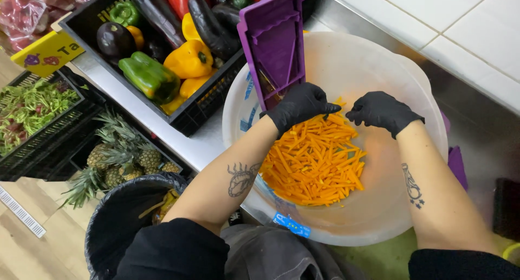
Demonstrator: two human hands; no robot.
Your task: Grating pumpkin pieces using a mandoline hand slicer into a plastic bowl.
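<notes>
A black-lined waste bin stands nearest on the pale wood floor, by crated pineapples. On the steel counter, a translucent plastic bowl holds orange carrot sticks. Both black-gloved hands curl above them: the left hand grips the purple plastic slicer; whether the right hand pinches anything is unclear. Beyond sits a black crate of peppers and aubergines.
</notes>
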